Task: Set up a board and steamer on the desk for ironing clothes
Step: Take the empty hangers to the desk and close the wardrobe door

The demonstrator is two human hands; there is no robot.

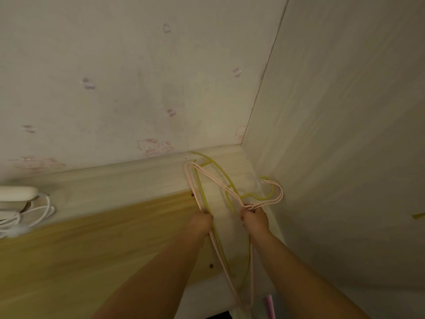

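Note:
A bundle of thin clothes hangers, pink (208, 174) and yellow (219, 168), lies over the right end of the desk (92, 245) by the wall corner. My left hand (201, 223) grips the bundle's left side. My right hand (255, 218) pinches the necks just below the hooks (274, 192), which point toward the right wall. The hangers' lower ends hang past the desk edge between my forearms. No board is in view. A white appliance (16, 196), cut off by the frame's left edge, sits at the left with its white cord (36, 215) coiled beside it.
A pale raised ledge (115, 180) runs along the back of the desk under patterned wallpaper (151, 147). A plain wall (345, 157) closes the right side. A pink object (269, 305) stands low at the desk's right end.

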